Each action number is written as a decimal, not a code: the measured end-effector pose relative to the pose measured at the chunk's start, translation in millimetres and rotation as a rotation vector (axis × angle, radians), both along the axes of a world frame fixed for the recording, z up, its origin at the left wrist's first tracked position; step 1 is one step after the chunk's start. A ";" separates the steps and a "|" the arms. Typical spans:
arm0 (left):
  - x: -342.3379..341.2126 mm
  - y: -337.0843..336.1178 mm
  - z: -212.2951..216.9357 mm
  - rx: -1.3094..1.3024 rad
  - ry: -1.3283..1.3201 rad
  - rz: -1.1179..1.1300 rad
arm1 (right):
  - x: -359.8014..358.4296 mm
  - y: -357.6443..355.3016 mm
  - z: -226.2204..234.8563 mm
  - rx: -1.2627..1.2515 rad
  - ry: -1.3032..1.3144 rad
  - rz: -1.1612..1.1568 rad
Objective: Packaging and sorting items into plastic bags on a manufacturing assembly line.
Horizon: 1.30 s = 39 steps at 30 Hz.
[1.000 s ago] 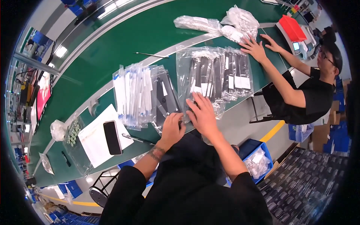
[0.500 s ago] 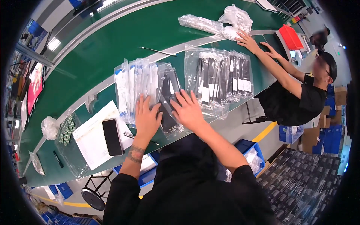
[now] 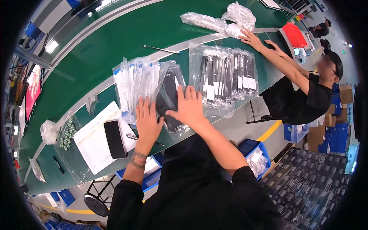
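Observation:
Fingers stretched out, my left hand (image 3: 148, 122) lies flat on the lower end of a row of clear plastic bags with white and blue contents (image 3: 132, 82). My right hand (image 3: 191, 109) is spread over the right side of a clear bag of black strips (image 3: 168, 94), its thumb pointing toward the left hand. That bag's small pale ends show below the hands. Just right of it lies a larger clear bag of black strips with white labels (image 3: 230, 78); my right fingertips are close to its left edge. Neither hand grips anything.
Left of my hands are white papers (image 3: 92, 143), a black phone (image 3: 114, 140), a pen (image 3: 132, 137) and a bag of green round parts (image 3: 68, 134). A thin tool (image 3: 159, 50) lies beyond the bags. A co-worker (image 3: 306, 88) reaches toward white plastic bags (image 3: 239, 19) at right.
My left hand's fingers have drawn closer together. The right hand has shifted slightly, its fingers now pointing more upward, and the white-and-blue bags have shifted a little left.

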<state>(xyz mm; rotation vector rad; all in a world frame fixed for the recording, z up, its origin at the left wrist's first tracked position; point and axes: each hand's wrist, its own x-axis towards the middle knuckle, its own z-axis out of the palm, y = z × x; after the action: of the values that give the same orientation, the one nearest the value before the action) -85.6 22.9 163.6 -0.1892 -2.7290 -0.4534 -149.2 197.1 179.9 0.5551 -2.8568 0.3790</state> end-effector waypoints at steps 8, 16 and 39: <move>-4.2 -13.0 4.6 0.051 -0.027 0.067 | -15.4 -17.6 24.3 0.092 -0.217 -0.042; -3.0 -12.3 1.1 0.083 -0.032 0.092 | -25.3 -29.4 15.9 0.076 -0.488 -0.214; -34.4 -25.0 -31.1 0.443 0.033 0.053 | -31.2 47.7 -3.0 -0.848 -0.567 -0.119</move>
<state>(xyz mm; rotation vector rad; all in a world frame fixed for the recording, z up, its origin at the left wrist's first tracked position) -120.1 -2.1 132.5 -0.0064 -2.5165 -1.0077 -180.4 244.8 176.9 0.1078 -2.7665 1.8316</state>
